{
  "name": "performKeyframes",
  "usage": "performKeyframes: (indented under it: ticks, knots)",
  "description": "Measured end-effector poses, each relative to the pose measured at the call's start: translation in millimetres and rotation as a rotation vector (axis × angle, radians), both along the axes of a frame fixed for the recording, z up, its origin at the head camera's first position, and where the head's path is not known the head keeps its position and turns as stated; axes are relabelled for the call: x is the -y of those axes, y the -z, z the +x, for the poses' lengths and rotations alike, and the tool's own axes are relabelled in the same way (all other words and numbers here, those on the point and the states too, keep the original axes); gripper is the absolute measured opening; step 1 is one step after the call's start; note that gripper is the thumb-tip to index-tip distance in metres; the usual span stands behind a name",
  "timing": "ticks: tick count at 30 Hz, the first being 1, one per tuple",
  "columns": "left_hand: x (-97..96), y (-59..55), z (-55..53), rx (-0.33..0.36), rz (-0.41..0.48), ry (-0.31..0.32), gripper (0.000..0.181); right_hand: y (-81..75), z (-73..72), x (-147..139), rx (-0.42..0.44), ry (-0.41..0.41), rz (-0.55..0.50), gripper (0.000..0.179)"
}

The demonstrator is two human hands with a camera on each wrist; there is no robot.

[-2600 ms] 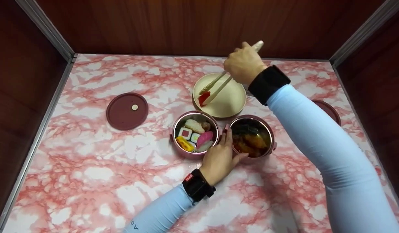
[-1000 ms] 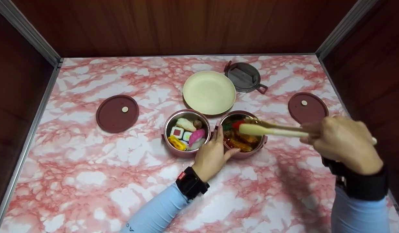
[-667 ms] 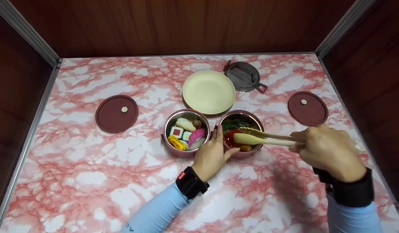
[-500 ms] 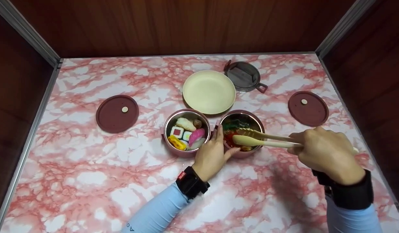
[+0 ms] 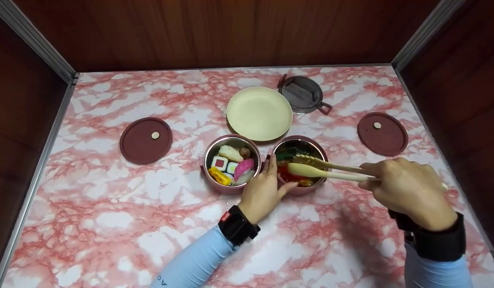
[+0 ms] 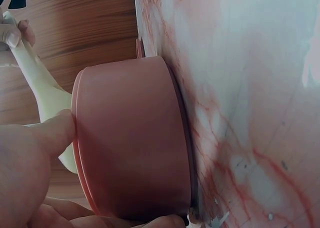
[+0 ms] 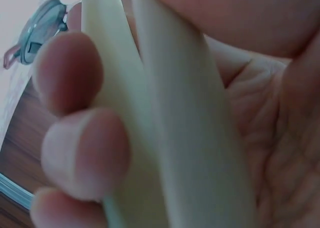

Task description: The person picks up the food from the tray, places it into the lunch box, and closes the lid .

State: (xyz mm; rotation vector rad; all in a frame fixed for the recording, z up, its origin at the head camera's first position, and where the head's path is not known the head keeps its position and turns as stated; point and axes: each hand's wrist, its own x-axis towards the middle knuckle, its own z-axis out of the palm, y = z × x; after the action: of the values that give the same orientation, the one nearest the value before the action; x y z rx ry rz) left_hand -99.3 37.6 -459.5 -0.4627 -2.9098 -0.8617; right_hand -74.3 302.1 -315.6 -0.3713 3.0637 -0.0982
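At the R side of the marbled table (image 5: 111, 256), R hand (image 5: 411, 190) grips the tongs (image 5: 343, 175), digits curled round both arms; R wrist cam shows a slim gap btwn the arms. Tips are well out from the fingers, angled down into R pot (image 5: 307, 191), apart, w/ red food (image 5: 282, 173) right by/under them; can't tell if they touch it. Dark green food (image 5: 291, 153) sits twd the far wall of the same pot.

L hand (image 5: 263, 196) lies against R pot's left side: fingers extended btwn the 2 pots, thumb spread out to the near rim, prob. steadying it.

Next out, L pot (image 5: 229, 190) stands close by w/ sushi roll (image 5: 219, 163), pink piece (image 5: 243, 168), yellow piece (image 5: 219, 176) etc.

Progress, my read: loading looks nearly done, as both pots have food & the cream plate (image 5: 259, 114) behind them is bare. Left: tongs not yet out of R pot; neither pot covered. L lid (image 5: 145, 142) & R lid (image 5: 383, 138), dk red, lie flat, well apart from the pots; smoky grey lid (image 5: 301, 96) w/ 2 handles is just beside the plate.
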Motion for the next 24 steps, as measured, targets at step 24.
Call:
performKeyframes:
  ticks: [24]
  knots:
    - [-0.7, 2.7, -1.2, -0.011, 0.031, -0.009, 0.098, 82.6, -195.6, 11.4, -0.111, -0.265, -0.439, 0.045]
